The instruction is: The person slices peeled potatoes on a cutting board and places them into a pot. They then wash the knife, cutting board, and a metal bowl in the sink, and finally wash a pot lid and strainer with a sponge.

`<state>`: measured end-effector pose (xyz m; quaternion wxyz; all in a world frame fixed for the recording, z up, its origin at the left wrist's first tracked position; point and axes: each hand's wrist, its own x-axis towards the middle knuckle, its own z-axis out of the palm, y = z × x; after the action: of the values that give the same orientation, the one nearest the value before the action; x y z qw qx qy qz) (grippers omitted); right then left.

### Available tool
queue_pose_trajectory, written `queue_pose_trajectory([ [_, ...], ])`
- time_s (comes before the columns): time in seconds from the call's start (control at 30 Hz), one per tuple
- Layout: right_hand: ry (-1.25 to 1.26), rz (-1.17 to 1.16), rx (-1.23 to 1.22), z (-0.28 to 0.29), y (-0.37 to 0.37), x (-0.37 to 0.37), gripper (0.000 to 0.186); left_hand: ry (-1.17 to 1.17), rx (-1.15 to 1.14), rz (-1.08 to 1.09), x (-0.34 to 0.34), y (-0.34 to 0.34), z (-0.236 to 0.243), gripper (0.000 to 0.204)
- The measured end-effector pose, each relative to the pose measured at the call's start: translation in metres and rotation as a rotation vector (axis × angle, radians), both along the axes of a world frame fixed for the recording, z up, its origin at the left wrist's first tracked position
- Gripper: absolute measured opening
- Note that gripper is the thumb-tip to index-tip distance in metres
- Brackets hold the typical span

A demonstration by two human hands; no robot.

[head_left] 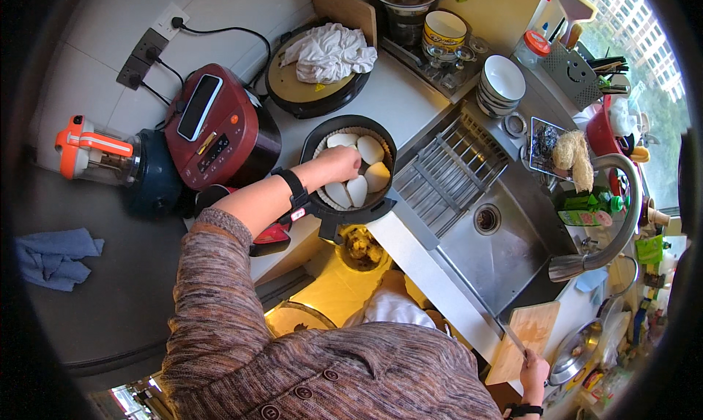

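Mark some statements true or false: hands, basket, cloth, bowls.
1. The left hand is at the white pieces in the black basket. True.
2. The right hand is in the basket too. False: it is by the wooden board.
3. A white cloth lies on the round black appliance. True.
4. The white bowls lie scattered in the sink. False: they are stacked beside it.

White pieces (370,150), one yellowish piece (378,177), black basket (360,216), maroon cooker (195,155), brown streaked sweater (218,281), blue-grey cloth (60,256)
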<state>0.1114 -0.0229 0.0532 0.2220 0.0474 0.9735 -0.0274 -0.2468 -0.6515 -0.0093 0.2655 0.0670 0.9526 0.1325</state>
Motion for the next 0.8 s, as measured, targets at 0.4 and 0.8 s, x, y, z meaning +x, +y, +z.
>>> queue_pose_trajectory([
  [0.4,0.059,-0.029,0.026,-0.002,0.009,0.004,0.015,-0.017,-0.179,0.008,0.001,0.010,0.007,0.021],
  [0.8,0.045,-0.031,0.024,-0.009,0.010,0.009,0.012,-0.305,0.086,0.341,-0.013,0.006,0.003,0.019],
])
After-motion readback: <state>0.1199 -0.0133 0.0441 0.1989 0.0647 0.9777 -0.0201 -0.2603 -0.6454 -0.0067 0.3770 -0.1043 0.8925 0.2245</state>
